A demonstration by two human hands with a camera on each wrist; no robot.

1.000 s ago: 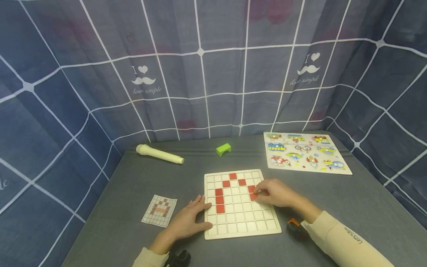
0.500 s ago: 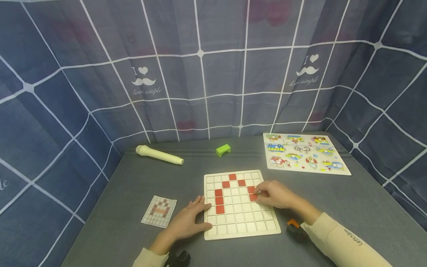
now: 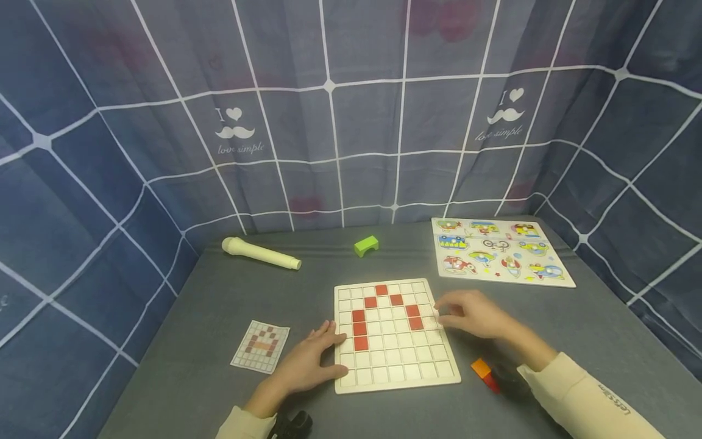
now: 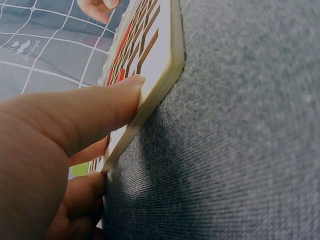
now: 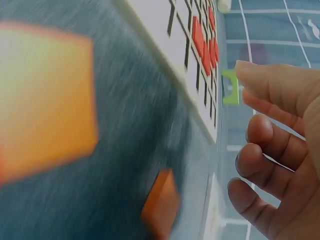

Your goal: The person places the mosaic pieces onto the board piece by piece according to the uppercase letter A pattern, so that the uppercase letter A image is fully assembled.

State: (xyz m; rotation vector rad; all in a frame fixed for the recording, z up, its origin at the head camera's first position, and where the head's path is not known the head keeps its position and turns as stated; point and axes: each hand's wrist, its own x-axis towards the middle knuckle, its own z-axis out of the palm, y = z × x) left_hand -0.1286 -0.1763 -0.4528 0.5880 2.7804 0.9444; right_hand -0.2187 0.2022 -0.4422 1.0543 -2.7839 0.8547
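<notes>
A pale wooden grid board (image 3: pixel 392 360) lies on the table, with several red square tiles (image 3: pixel 359 329) set in its cells, forming a peaked shape. Along its left edge rests my left hand (image 3: pixel 307 366); in the left wrist view the thumb (image 4: pixel 117 102) presses on the board's rim and the other fingers touch its side. Just beyond the right edge hovers my right hand (image 3: pixel 474 314), holding nothing, its fingers loosely bent. Below that hand are an orange tile (image 3: pixel 481 367) and a red tile (image 3: pixel 492 384), partly hidden by the dark wrist camera.
A small pattern card (image 3: pixel 260 346) lies left of the board. Behind are a cream toy microphone (image 3: pixel 262 253) and a green arch block (image 3: pixel 366 246). A vehicle puzzle board (image 3: pixel 501 253) lies at the back right. A checked curtain (image 3: pixel 362 122) surrounds the table.
My right hand has let go of the red tile at the board's right side and moved off to the right. Orange and red tiles beneath that arm now show more. The left hand stays still.
</notes>
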